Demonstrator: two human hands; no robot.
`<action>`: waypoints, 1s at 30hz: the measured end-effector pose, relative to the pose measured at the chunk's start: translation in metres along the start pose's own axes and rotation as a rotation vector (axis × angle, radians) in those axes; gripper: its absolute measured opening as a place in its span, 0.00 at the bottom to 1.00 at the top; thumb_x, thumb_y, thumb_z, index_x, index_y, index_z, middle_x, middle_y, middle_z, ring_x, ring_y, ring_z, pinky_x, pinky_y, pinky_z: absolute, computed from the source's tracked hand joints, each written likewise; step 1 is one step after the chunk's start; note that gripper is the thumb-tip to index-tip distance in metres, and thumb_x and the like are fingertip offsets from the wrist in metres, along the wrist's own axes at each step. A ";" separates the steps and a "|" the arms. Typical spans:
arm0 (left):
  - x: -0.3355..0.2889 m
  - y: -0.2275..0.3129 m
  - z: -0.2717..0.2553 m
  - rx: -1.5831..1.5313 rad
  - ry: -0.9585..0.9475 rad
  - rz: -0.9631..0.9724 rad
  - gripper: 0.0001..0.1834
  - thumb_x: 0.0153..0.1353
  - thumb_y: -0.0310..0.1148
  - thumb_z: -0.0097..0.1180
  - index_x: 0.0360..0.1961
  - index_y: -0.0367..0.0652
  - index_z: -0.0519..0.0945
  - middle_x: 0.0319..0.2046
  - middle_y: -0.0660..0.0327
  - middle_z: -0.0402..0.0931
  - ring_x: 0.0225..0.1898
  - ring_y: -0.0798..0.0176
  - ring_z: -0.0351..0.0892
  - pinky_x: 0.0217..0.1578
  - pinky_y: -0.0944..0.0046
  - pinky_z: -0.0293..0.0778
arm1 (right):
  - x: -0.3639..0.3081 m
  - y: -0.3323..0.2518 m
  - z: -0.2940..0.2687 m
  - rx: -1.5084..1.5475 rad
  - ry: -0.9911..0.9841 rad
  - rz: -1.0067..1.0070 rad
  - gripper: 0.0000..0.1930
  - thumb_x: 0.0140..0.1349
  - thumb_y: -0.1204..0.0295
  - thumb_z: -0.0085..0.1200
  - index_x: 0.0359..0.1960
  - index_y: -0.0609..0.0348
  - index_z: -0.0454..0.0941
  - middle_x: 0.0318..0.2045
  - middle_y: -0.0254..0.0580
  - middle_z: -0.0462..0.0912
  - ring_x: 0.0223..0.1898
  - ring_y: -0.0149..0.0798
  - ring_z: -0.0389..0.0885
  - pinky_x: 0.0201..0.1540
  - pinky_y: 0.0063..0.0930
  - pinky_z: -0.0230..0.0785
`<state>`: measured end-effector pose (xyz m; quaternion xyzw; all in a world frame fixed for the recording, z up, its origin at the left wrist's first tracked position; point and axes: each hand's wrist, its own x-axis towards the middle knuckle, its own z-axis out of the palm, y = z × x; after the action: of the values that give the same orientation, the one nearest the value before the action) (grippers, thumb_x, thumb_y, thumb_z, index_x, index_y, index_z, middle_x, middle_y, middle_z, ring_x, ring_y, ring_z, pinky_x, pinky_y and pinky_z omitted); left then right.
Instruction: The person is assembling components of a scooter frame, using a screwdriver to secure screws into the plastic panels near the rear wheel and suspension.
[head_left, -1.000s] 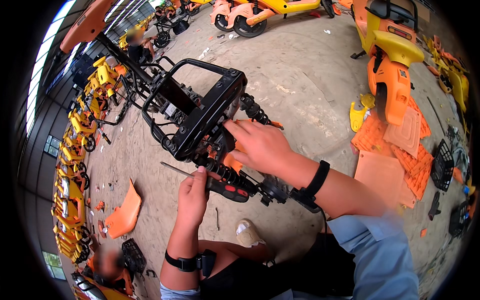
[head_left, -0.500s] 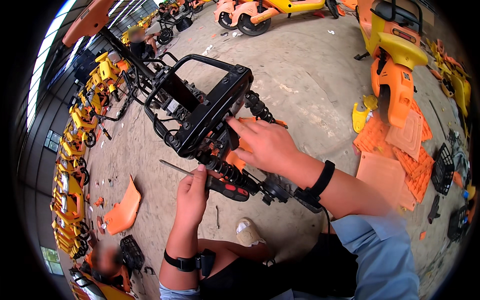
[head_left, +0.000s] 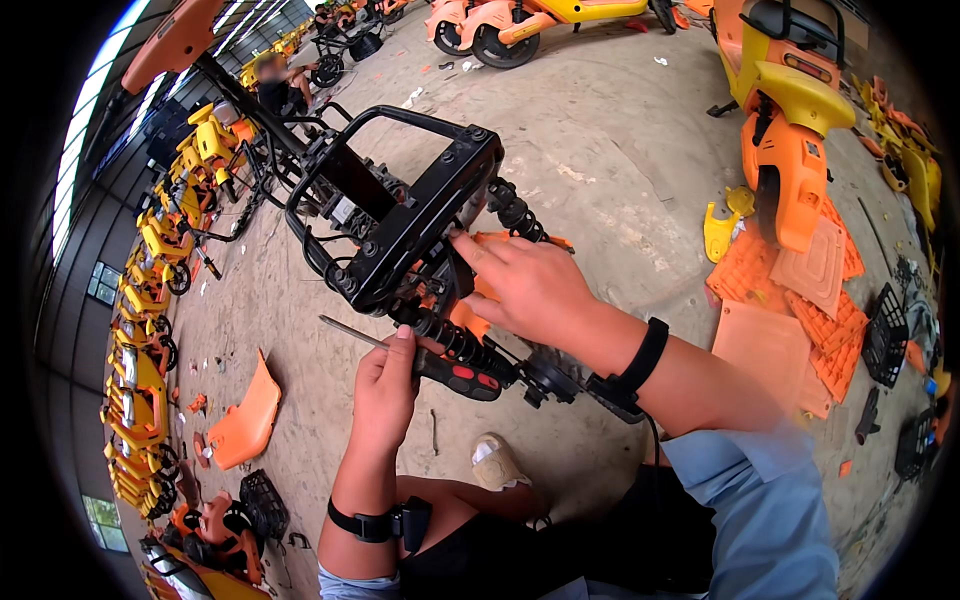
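Observation:
In front of me stands a stripped scooter frame (head_left: 432, 200), black metal with a loop-shaped rack bar and bolts on its rear plate. My left hand (head_left: 385, 385) is closed round a screwdriver (head_left: 455, 376) with a black and red handle, its shaft pointing left. It is beside the near coil-spring shock absorber (head_left: 450, 340). Below the rear plate, my right hand (head_left: 530, 290) has its forefinger stretched up against the frame and its thumb lower down. A black plastic flap (head_left: 461, 274) sits between them; the other fingertips are partly hidden. Another shock absorber (head_left: 515, 212) is on the far side.
An orange curved panel (head_left: 248, 418) lies on the floor at left. Orange panels (head_left: 765, 345) and black crates (head_left: 886, 335) lie at right, near an orange and yellow scooter (head_left: 790, 150). Yellow scooters (head_left: 140, 400) line the left wall. A person (head_left: 275, 85) sits at the far left.
Both hands keep almost the same places, and the screwdriver stays in my left hand. The frame sits very slightly further left and lower in the picture.

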<state>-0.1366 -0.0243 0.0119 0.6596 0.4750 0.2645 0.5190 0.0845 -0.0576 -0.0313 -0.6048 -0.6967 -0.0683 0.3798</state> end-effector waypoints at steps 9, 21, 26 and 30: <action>-0.001 -0.001 -0.001 -0.002 0.011 0.006 0.27 0.75 0.49 0.41 0.32 0.39 0.84 0.15 0.72 0.68 0.14 0.79 0.55 0.17 0.74 0.49 | 0.000 -0.001 0.000 0.036 0.047 0.039 0.35 0.53 0.60 0.66 0.63 0.56 0.68 0.42 0.44 0.83 0.40 0.46 0.83 0.39 0.37 0.76; -0.001 0.002 -0.003 -0.007 -0.027 -0.002 0.25 0.76 0.47 0.42 0.34 0.40 0.85 0.14 0.76 0.60 0.17 0.80 0.52 0.20 0.72 0.48 | 0.016 -0.025 0.009 0.324 0.089 0.434 0.36 0.53 0.57 0.70 0.60 0.60 0.69 0.39 0.42 0.85 0.38 0.41 0.85 0.39 0.32 0.77; 0.001 0.000 -0.007 -0.027 -0.010 -0.030 0.25 0.76 0.47 0.42 0.35 0.40 0.85 0.14 0.77 0.60 0.17 0.80 0.52 0.20 0.72 0.48 | 0.018 -0.026 0.014 0.271 0.129 0.406 0.36 0.52 0.56 0.70 0.58 0.61 0.71 0.36 0.40 0.86 0.37 0.41 0.86 0.36 0.32 0.77; 0.002 -0.002 -0.006 -0.005 -0.004 -0.004 0.28 0.75 0.50 0.40 0.33 0.39 0.83 0.12 0.74 0.61 0.13 0.78 0.53 0.16 0.74 0.48 | 0.021 -0.029 0.019 0.202 0.210 0.372 0.35 0.52 0.54 0.68 0.56 0.64 0.72 0.32 0.46 0.85 0.34 0.46 0.84 0.34 0.37 0.77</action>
<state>-0.1417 -0.0196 0.0121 0.6578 0.4746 0.2634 0.5222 0.0506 -0.0383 -0.0216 -0.6712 -0.5332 0.0105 0.5149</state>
